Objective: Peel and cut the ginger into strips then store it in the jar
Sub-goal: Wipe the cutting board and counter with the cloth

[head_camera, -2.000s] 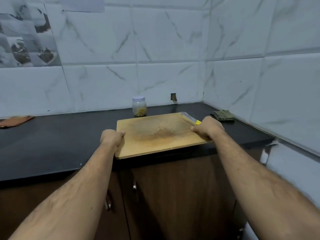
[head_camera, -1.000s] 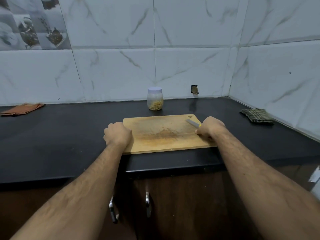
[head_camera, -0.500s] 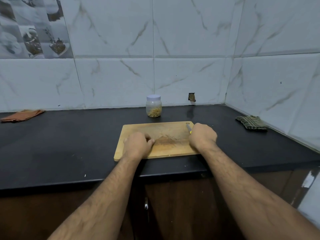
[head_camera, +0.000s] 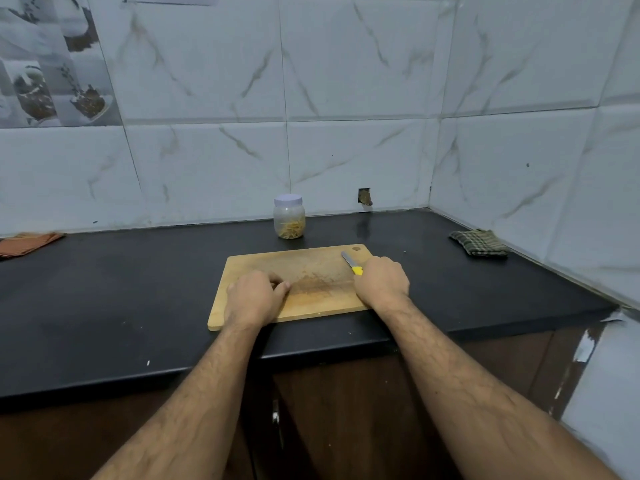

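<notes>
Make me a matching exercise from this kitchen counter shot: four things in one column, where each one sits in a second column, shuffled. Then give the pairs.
Things:
1. jar
2. knife
3. checked cloth
4. orange cloth

Places:
A. far left of the counter, by the wall
B. on the cutting board, its yellow handle under the right hand
C. right side of the counter, near the corner wall
D. behind the board, lid on, strips inside

Pairs: 1-D, 2-B, 3-C, 4-A
</notes>
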A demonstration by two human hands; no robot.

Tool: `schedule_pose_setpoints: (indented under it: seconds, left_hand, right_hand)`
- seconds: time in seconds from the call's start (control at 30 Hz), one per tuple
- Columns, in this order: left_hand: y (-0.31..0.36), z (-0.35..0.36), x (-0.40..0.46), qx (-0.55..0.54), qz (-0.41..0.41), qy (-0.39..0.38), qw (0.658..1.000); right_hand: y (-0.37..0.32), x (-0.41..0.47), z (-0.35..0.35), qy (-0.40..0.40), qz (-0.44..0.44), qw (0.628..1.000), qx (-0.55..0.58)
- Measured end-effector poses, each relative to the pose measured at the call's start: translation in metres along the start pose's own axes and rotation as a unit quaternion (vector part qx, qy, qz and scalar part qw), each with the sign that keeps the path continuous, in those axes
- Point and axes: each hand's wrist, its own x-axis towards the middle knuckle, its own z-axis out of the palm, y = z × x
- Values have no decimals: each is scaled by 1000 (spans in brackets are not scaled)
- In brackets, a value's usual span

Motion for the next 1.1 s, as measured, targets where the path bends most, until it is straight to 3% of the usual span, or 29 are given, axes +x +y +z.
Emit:
schedule_pose_setpoints:
  seconds: [0.23, 0.4, 0.53, 0.7, 0.9, 1.1]
  left_hand:
    - [20, 1, 4, 21, 2, 17, 1000]
    - [102, 20, 11, -65, 83, 15, 994]
    - [141, 40, 28, -83, 84, -3, 993]
    - [148, 62, 47, -63, 67, 5, 996]
    - [139, 77, 57, -42, 46, 29, 998]
    - [140, 80, 56, -35, 34, 18, 999]
  right_hand:
    - [38, 24, -22, 20, -3, 997, 77]
    - [94, 62, -28, 50, 42, 997, 50]
    - [142, 95, -30, 81, 92, 992, -11]
    - [175, 135, -26, 94, 122, 986, -63]
    - [203, 163, -15, 56, 184, 976, -101]
    - [199, 161, -19, 52, 157, 978, -128]
